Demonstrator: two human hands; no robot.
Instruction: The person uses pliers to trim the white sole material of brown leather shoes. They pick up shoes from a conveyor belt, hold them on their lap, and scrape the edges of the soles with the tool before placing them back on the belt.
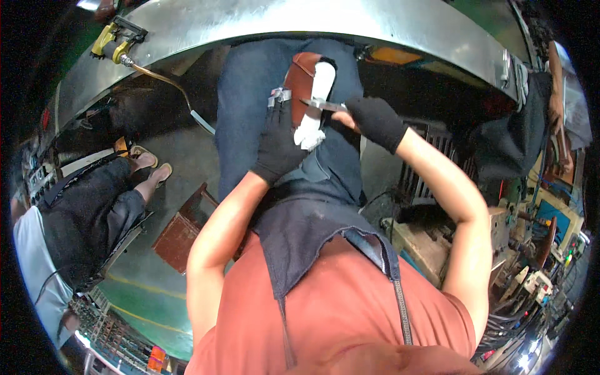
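Note:
A brown shoe [300, 87] rests across my lap with its long white underside [321, 81] turned up. At its near end is a crumpled white bit [309, 135]. My left hand [278, 147], in a black glove with silver tape round the fingertips, lies along the shoe's left side and grips it; part of its fingers is hidden. In my black-gloved right hand [378, 124], bare at the thumb, is a thin metal knife [326, 106]. The knife's blade points left and lies across the shoe's white underside, its tip over the brown side.
A curved metal bench [200, 25] runs ahead of my knees, bearing a yellow air nailer [115, 45] with a hose [162, 78]. At left are a brown wooden stool [181, 231] and a seated person [87, 225]. Machinery [525, 256] stands at right.

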